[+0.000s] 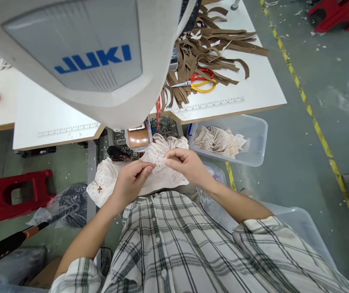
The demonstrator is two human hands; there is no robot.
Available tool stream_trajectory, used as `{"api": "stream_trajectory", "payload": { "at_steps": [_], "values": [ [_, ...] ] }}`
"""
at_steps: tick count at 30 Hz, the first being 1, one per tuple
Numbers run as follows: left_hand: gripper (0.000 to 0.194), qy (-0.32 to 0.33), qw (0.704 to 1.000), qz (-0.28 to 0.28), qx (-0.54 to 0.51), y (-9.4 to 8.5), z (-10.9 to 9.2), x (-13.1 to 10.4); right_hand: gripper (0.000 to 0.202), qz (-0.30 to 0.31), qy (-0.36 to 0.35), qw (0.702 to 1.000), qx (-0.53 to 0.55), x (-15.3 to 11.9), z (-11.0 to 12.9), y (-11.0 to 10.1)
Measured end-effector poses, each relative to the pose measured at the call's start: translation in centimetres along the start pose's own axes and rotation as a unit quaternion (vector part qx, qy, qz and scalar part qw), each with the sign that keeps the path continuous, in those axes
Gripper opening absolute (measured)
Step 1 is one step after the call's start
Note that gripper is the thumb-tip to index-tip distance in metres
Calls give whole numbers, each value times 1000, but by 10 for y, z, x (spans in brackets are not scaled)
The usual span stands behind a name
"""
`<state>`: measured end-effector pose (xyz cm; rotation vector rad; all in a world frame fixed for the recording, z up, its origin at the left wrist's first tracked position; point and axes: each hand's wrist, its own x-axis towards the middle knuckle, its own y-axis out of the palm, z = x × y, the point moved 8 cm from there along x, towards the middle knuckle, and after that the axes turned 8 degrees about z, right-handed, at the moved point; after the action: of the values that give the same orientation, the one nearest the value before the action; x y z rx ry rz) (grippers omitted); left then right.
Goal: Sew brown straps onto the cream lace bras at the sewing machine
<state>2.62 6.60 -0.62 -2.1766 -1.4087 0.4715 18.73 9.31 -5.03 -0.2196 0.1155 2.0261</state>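
Cream-white lace fabric (154, 183) lies gathered across my lap, with an openwork pattern and a small brown bow at its left end. My left hand (131, 179) pinches an edge of this fabric between thumb and forefinger. Close by on the right, my right hand (188, 165) is also closed, its thumb and forefinger pinching a bit of the same white lace. A short gap separates the two sets of fingertips. Just beyond my hands is the sewing machine (97, 57) with its JUKI label, its lower end with a copper-coloured plate (138, 138) above the fabric.
Brown fabric strips (205, 44) and scissors (201, 83) with red and yellow handles lie on the white table (262, 85). A clear plastic bin (258, 140) at the right holds cream fabric pieces (218, 140). A red stool (15, 195) stands at the left.
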Motion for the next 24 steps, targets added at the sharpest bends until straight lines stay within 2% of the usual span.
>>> {"api": "stream_trajectory", "payload": {
  "at_steps": [2,3,5,8,12,15,19,22,24],
  "values": [
    [19,4,1000,17,-1,-6,-2,-1,22,-8,20,998,59,3,-8,-4],
    [19,5,1000,22,6,-9,-3,-2,20,13,11,999,46,4,-6,-2],
    [17,6,999,34,22,-13,-8,-5,13,86,-57,994,-39,3,11,10],
    [11,15,997,55,54,-16,-17,-8,8,180,-179,952,-171,-9,41,35],
    [9,10,994,72,82,-16,-22,-8,14,224,-223,911,-266,-16,54,53],
    [10,-14,994,86,73,-16,-20,-9,18,208,-285,886,-301,-20,60,58],
    [8,-50,993,99,49,-18,-18,-8,21,129,-370,845,-364,-28,65,60],
    [9,-78,987,125,68,-19,-14,-2,22,109,-376,827,-403,-28,60,65],
    [12,-90,983,145,73,-17,-9,3,23,106,-351,841,-397,-23,56,66]
  ]
}}
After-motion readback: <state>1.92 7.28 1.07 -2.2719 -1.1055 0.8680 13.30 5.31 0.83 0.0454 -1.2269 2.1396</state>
